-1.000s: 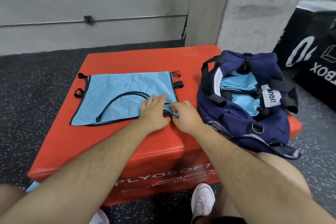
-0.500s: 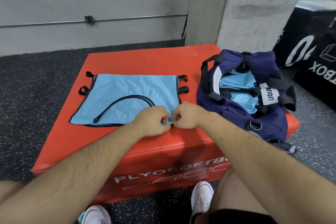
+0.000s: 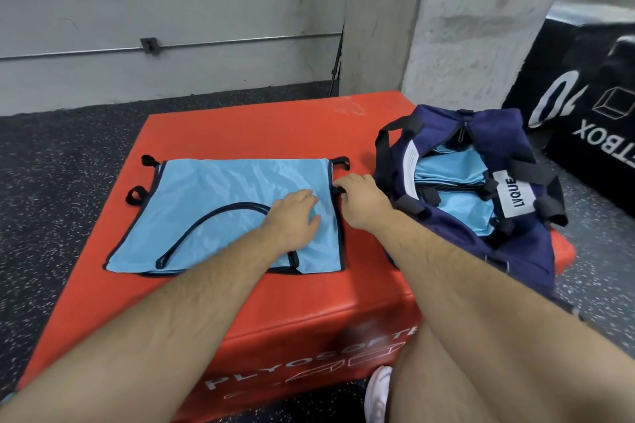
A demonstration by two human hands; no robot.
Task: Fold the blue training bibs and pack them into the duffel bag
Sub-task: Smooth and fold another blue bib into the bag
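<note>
The blue bib (image 3: 223, 203) lies flat on the red plyo box (image 3: 257, 127), left of the open duffel bag (image 3: 515, 251), which already holds folded bibs (image 3: 450, 165); the left hand (image 3: 292, 216) presses it, grip open and flat; the right hand (image 3: 360, 199) has its grip closed on a side strap (image 3: 338, 189); tucking the straps inward while the layers stay pinned square should keep the fold neat.

Even, soft overhead light — shadows faint; wide-angle bending at the edges, slight blur along the bottom.
</note>
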